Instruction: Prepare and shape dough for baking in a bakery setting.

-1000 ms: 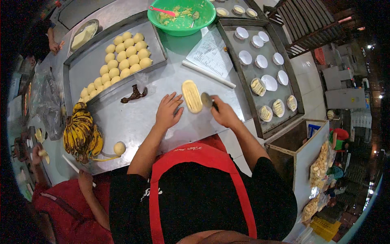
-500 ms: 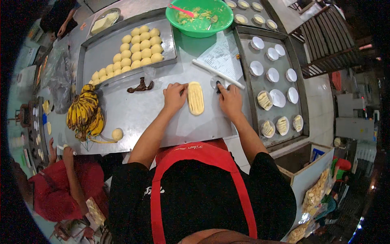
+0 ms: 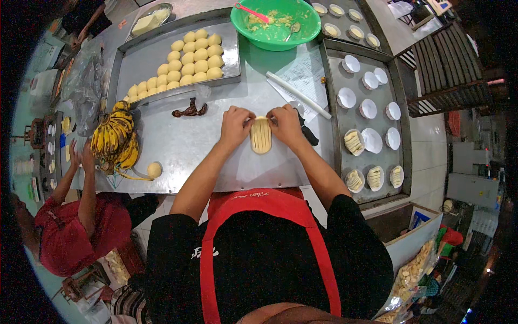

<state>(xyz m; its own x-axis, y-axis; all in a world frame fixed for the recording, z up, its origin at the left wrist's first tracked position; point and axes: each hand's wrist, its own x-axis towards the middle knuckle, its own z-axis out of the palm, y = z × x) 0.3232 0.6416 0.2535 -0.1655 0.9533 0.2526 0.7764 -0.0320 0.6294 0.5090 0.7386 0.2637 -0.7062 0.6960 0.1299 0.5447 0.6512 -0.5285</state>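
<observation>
A flat oval of pale dough (image 3: 261, 140), scored with several lengthwise slits, lies on the metal table in front of me. My left hand (image 3: 236, 127) pinches its far left corner, and my right hand (image 3: 286, 125) pinches the far right corner. Both sets of fingertips are closed on that far edge, partly hiding it. Just right of my right hand lies a cutter with a black handle (image 3: 308, 132), partly covered by the hand. A white rolling pin (image 3: 299, 96) rests slantwise beyond it, over a printed sheet (image 3: 305, 73).
Dough balls (image 3: 188, 58) fill part of a tray at the far left. Bananas (image 3: 113, 137) and one dough ball (image 3: 154, 170) lie left. A green bowl (image 3: 275, 40) stands at the back. The right tray (image 3: 372, 156) holds paper cups, some with shaped dough. Another person's hands (image 3: 81, 156) are at far left.
My right hand has let go of the black-handled cutter and moved left to the dough. Both hands now grip its far end. The view has shifted slightly.
</observation>
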